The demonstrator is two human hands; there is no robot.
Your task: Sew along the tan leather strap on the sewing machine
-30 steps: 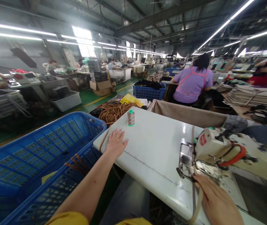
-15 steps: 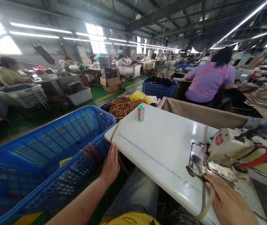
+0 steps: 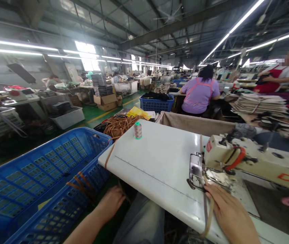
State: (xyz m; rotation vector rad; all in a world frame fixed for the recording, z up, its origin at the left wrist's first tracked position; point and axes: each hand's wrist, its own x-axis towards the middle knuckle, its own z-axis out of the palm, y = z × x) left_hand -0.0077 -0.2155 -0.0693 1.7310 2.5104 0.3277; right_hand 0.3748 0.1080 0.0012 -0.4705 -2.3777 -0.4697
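Note:
My right hand [image 3: 232, 211] lies palm down beside the needle area of a sewing machine [image 3: 218, 152], its fingers close together and its fingertips pressing a narrow beige strap [image 3: 210, 215]. Part of the strap hangs in a loop over the table's front edge; another length runs back past the presser foot. Below the left front edge of the white table [image 3: 157, 149], my left hand [image 3: 112, 202] is curled, with a thin strip at its fingertips. A brown strap [image 3: 110, 155] crosses the table's left corner. The left hand's grip is partly hidden.
A large blue basket [image 3: 58, 159] stands left of the table, brown straps over its rim. A thread spool [image 3: 137, 130] stands upright on the table. Behind are a heap of brown straps [image 3: 121, 125] and a cloth-lined bin [image 3: 197, 121]. A co-worker in purple [image 3: 197, 95] sits beyond.
My left hand has left the table edge, dropped below it and curled its fingers. My right hand stays at the machine on the strap. The view has turned right.

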